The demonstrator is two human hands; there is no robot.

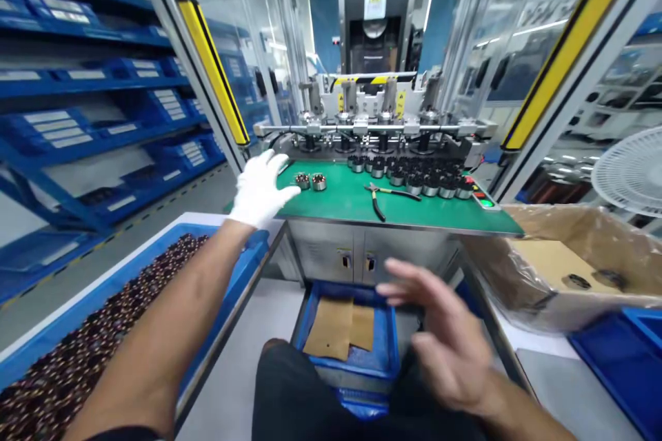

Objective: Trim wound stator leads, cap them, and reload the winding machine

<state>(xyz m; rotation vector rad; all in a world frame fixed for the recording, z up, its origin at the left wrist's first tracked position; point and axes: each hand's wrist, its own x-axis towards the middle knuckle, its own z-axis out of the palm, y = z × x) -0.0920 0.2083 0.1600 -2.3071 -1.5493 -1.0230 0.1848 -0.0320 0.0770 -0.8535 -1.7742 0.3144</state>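
My left hand (262, 187), in a white glove, reaches over the left end of the green mat (336, 210), fingers spread and thumb toward two small round metal parts with copper-coloured windings (311, 182). It does not hold them. My bare right hand (439, 331) hangs in front of the bench above my right leg, slightly blurred, fingers stretched and thumb apart, with nothing visible in it. Pliers with yellow-and-black handles (385, 197) lie with their handles spread on the mat. Behind them stand rows of round metal parts with black tops (414, 176).
A machine with several upright stations (383, 107) stands behind the mat. At left is a blue tray (248, 255) full of small dark parts. A plastic-lined carton (522, 289) is at right. Below the bench, a blue bin (390, 337) holds cardboard. Yellow posts (214, 72) flank the opening.
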